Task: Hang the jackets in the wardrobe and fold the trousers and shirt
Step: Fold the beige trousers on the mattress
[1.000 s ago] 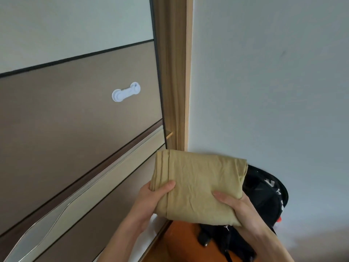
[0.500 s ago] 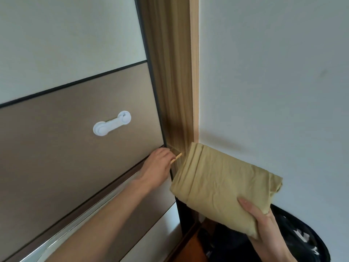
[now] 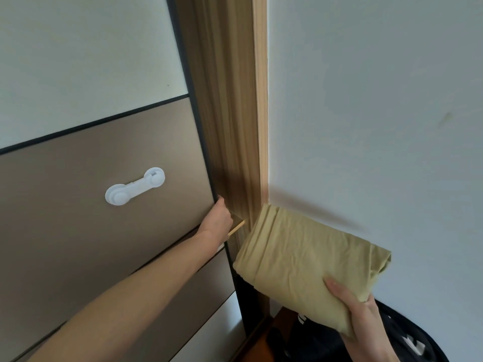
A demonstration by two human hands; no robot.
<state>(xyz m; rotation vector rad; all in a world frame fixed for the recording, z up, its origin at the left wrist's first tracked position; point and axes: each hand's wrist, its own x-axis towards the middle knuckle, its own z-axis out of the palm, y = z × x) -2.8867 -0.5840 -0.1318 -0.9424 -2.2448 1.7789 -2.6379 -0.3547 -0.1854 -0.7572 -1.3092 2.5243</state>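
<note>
1. Gripping the right edge of the brown sliding wardrobe door [image 3: 117,231], my left hand [image 3: 218,222] curls its fingers behind it.
2. My right hand [image 3: 359,316] pinches the folded khaki-yellow cloth bundle [image 3: 303,262], thumb on top, held in the air beside the wooden wardrobe frame [image 3: 235,126].
3. A white plastic child-safety latch [image 3: 135,186] sits on the door.

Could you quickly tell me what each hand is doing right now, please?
Left hand: fingers curled round the wardrobe door edge.
Right hand: holding the folded khaki garment.

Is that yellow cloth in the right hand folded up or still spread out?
Folded. The yellow cloth is a compact, thick bundle with stacked layers showing along its upper edge, and the right hand grips it alone at one corner.
</note>
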